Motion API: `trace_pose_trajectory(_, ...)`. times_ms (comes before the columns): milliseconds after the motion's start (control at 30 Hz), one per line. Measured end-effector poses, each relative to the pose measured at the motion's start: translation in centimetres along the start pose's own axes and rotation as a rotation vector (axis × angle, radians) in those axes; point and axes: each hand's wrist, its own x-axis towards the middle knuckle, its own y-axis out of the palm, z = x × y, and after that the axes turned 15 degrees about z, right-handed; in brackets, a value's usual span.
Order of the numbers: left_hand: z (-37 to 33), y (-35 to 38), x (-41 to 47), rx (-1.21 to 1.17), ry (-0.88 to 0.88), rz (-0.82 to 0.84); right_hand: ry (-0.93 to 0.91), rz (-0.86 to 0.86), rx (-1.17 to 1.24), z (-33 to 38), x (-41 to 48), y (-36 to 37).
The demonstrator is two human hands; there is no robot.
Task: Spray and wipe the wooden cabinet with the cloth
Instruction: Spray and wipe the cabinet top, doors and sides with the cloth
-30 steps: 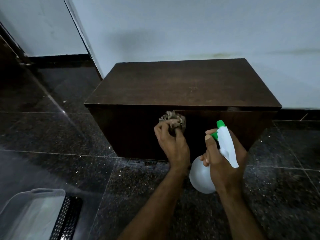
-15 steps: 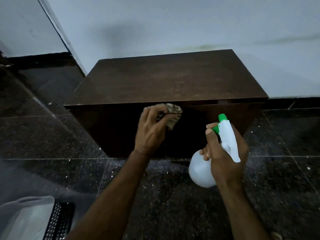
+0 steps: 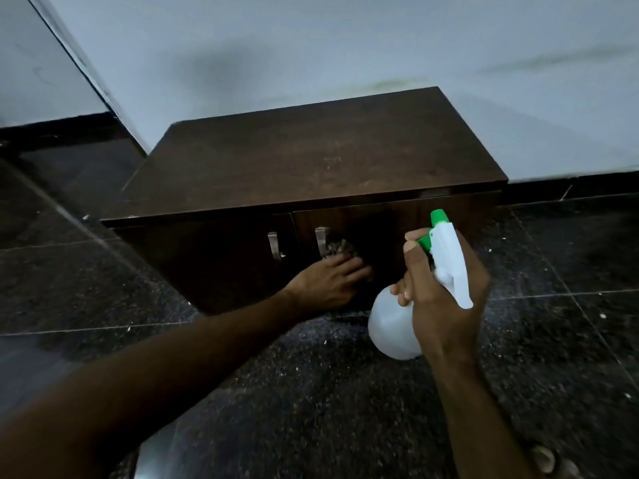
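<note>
A low dark wooden cabinet [image 3: 311,167] stands against the pale wall, with two metal handles on its front doors. My left hand [image 3: 328,281] presses a crumpled brownish cloth [image 3: 340,247] against the right door, just right of the right handle [image 3: 321,242]. My right hand [image 3: 439,299] grips a white spray bottle [image 3: 394,326] with a white trigger head and green nozzle [image 3: 438,217], held in front of the cabinet's right door and off the floor.
The floor is dark speckled stone tile [image 3: 328,392] with pale grout lines. A black skirting [image 3: 52,127] runs along the wall at left. A pale blurred object [image 3: 152,458] lies at the bottom edge. A wall corner rises behind the cabinet's left end.
My left hand has slid down the cabinet front with the cloth, from the top edge to beside the right handle. The view has shifted, showing both handles. The bottle stays held.
</note>
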Motion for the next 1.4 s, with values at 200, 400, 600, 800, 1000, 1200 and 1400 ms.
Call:
trace_pose_trajectory(200, -2.4, 0.6, 0.4, 0.128, 0.085, 0.241, 0.04, -0.008, 0.027, -0.2, -0.3, -0.5)
trace_pose_trajectory(400, 0.1, -2.0, -1.0, 0.037, -0.014, 0.115, 0.078, -0.039, 0.076, -1.2, -0.6, -1.3)
trace_pose_trajectory(600, -2.5, 3.7, 1.2, 0.16, 0.186, 0.226, 0.121, -0.057, 0.067, -3.5, -1.0, -1.8)
trace_pose_trajectory(800, -7.2, 8.2, 4.7, 0.385, 0.362, 0.362, 0.152, -0.085, 0.02, -5.5, -2.4, -2.9)
trace_pose_trajectory(1000, -6.5, 9.2, 6.2, 0.216, 0.269, 0.386, 0.169, -0.113, -0.03, -6.2, -3.2, -4.1)
trace_pose_trajectory(1200, -6.4, 5.4, 10.7, 0.349, 0.334, 0.066, 0.218, -0.179, -0.072, -8.0, -5.0, -5.9)
trace_pose_trajectory(1400, -7.3, -1.5, 15.1, 0.212, 0.4, 0.032, 0.3, -0.251, -0.001, -8.2, -5.7, -7.3)
